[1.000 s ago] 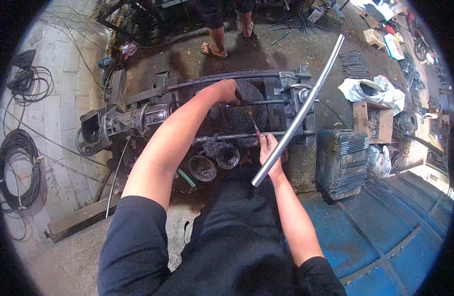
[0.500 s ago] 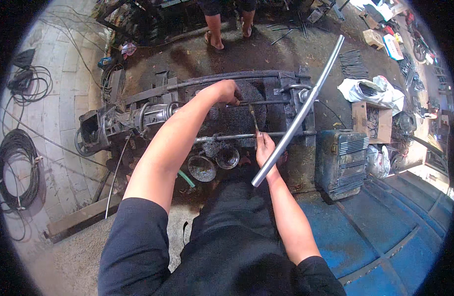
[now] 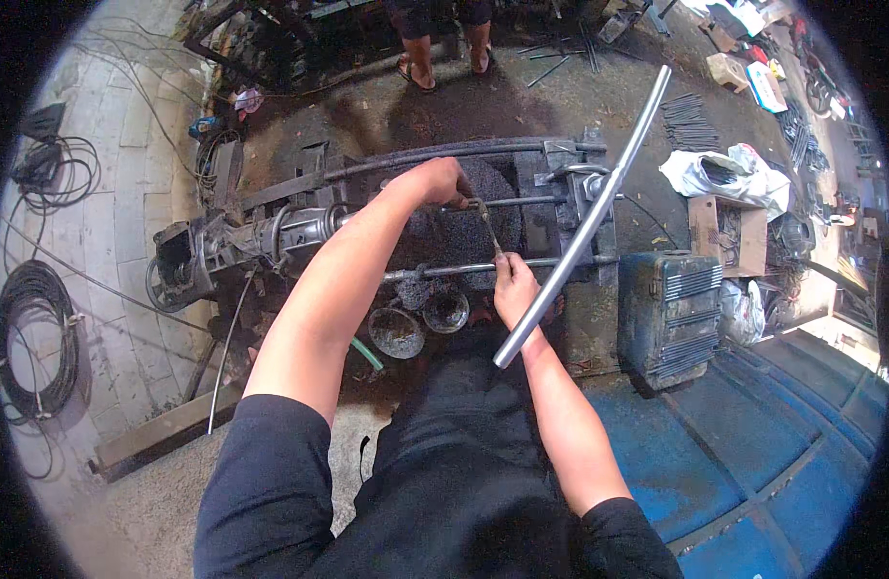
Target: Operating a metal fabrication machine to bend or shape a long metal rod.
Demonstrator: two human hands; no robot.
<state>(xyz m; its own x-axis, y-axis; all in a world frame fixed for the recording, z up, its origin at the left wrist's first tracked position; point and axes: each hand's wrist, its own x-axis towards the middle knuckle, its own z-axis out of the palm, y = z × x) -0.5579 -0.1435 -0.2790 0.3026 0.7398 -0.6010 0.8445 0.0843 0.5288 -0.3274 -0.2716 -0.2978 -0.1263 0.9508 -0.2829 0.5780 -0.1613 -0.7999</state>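
My right hand [image 3: 514, 289] is closed around a thin, grimy stick-like hand tool [image 3: 493, 232], whose exact kind I cannot make out. Its far end meets a metal rod [image 3: 522, 202] that runs across a dark, greasy machine [image 3: 309, 229]. Beside that end is my left hand [image 3: 443, 181], its fingers curled down at the rod; what they pinch is hidden. A long silver bar [image 3: 589, 214] slants up over the machine's right end, in front of my right wrist. Below the near rod [image 3: 464, 266] are two round bowls [image 3: 396, 333], with fine dark bits in and around them.
To the right stand a blue metal canister [image 3: 666, 318] with rods on it, a cardboard box [image 3: 729, 236] and a white sack [image 3: 729, 179]. Coiled cable [image 3: 39, 338] lies at left. Another person's legs [image 3: 420, 63] are beyond the machine. Blue sheet flooring [image 3: 686, 463] lies at lower right.
The thin tool's far end has swung left to the rod by my left fingers. My right hand has shifted slightly left and up, while the left stays nearly in place.
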